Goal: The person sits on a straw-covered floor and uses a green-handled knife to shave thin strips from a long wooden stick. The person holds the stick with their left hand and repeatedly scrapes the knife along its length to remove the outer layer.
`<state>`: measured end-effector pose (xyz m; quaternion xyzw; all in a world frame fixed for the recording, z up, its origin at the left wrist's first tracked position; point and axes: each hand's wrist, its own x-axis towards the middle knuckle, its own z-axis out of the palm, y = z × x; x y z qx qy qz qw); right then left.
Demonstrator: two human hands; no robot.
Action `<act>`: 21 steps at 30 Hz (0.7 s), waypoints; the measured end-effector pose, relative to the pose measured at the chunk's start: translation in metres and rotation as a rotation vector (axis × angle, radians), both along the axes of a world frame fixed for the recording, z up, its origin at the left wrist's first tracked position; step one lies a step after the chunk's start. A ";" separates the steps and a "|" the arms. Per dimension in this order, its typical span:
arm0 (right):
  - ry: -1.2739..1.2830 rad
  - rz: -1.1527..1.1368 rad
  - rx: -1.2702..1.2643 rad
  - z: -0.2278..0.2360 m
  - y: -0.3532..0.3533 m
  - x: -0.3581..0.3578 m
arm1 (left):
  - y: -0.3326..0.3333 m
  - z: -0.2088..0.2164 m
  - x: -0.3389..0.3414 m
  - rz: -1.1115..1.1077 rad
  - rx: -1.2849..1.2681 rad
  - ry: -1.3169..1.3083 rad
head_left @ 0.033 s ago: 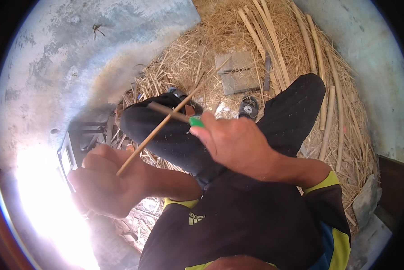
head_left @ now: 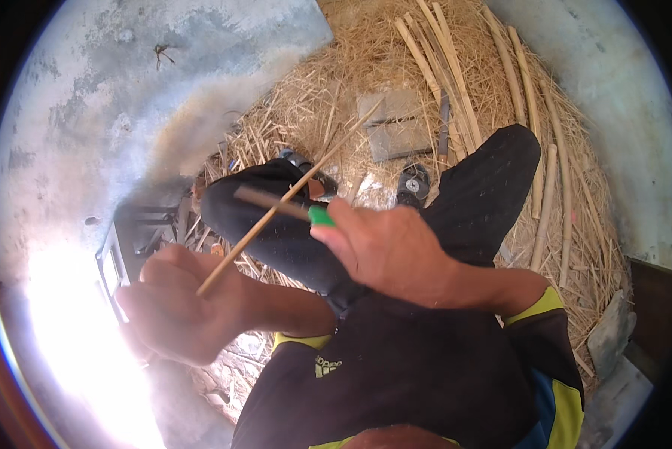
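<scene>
My left hand is closed in a fist around the lower end of a thin bamboo stick. The stick slants up and away to the right, its far tip in front of two bricks. In my right hand is a knife with a green handle, gripped in closed fingers. Its brownish blade, slightly blurred, crosses the stick around the middle, above my left thigh. Part of the handle is hidden in my palm.
Straw and shavings cover the floor. Long split bamboo strips lie beyond my right knee, with more poles to the right. Two grey bricks lie ahead of my sandalled feet. Pale walls stand left and right; a stone is at right.
My right hand and the knife have shifted slightly left and toward me along the stick. The left hand and the stick have barely moved.
</scene>
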<state>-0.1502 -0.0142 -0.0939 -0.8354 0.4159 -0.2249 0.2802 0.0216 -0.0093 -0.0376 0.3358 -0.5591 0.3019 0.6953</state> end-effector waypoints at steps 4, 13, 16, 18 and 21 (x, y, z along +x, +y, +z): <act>0.080 -0.117 0.008 -0.042 -0.017 -0.010 | 0.005 0.005 -0.002 0.099 0.005 -0.087; 0.034 -0.113 -0.021 -0.029 -0.009 -0.010 | 0.007 0.006 -0.001 -0.350 0.048 -0.078; -0.015 -0.050 0.001 -0.011 0.000 -0.008 | 0.004 -0.002 -0.002 -0.312 0.014 -0.071; -0.115 0.008 0.007 0.002 0.011 -0.006 | 0.002 0.005 -0.004 0.170 -0.062 -0.264; -0.095 -0.034 -0.097 -0.015 0.003 -0.001 | 0.005 0.011 -0.008 -0.022 0.063 -0.202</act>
